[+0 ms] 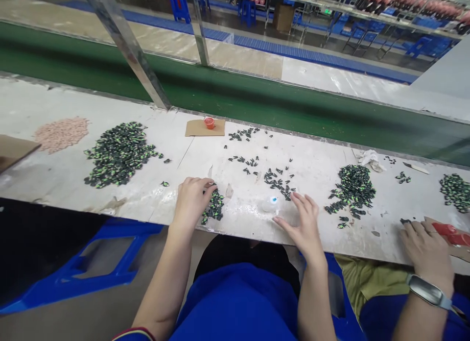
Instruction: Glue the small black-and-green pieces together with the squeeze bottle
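Note:
My left hand [194, 200] is at the upper left edge of a small pile of black and green pieces [216, 206], its thumb and fingertips pinched together; what they hold is too small to make out. To the right, my right hand [303, 223] has thumb and fingers apart, with nothing between them. Just left of it stands a small whitish container with a blue tip [270, 204]. Loose small black pieces [278, 181] lie scattered beyond my right hand. A red cup [209, 123] rests on a piece of cardboard [194, 129] at the table's far side.
On the white table [172, 159] are a large black and green pile [119, 155], a pink pile [62, 134] and another dark pile [353, 186]. A co-worker's hand [428, 245] works at the right. A metal post [128, 52] rises behind the table.

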The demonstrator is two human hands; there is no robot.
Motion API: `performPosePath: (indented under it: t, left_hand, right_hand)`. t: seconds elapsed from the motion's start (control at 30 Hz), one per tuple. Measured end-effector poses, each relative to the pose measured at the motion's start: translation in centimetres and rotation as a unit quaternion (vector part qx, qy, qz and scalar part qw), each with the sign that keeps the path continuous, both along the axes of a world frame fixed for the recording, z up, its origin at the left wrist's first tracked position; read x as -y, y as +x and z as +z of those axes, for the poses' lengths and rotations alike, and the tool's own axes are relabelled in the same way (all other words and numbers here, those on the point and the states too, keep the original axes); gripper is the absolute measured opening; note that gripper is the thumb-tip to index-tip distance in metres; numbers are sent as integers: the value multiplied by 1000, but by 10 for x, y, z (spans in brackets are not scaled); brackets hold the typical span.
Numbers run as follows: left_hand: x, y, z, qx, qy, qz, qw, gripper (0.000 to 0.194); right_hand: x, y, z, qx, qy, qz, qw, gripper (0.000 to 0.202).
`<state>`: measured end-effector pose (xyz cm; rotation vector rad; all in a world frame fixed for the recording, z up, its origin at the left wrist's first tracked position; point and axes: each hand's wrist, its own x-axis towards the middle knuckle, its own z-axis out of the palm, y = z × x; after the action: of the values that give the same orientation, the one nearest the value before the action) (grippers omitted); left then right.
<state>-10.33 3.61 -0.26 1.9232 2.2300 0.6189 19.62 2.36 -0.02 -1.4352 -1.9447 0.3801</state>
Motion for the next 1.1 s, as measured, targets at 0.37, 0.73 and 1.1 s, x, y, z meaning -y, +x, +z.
performPosePath:
  t: [0.37, 0.73, 1.1]
  left_hand:
    - [4, 39, 8, 64, -14, -193, 979, 25]
    - [17, 60, -5, 127, 4, -191, 973, 15]
    - [20, 62, -6, 159, 5, -199, 967, 13]
  right_hand:
    - [2, -35, -6, -264, -176, 20, 948, 27]
    - [7, -37, -8, -346, -73, -96, 930, 27]
    - [13, -53, -7, -210, -47, -88, 973, 26]
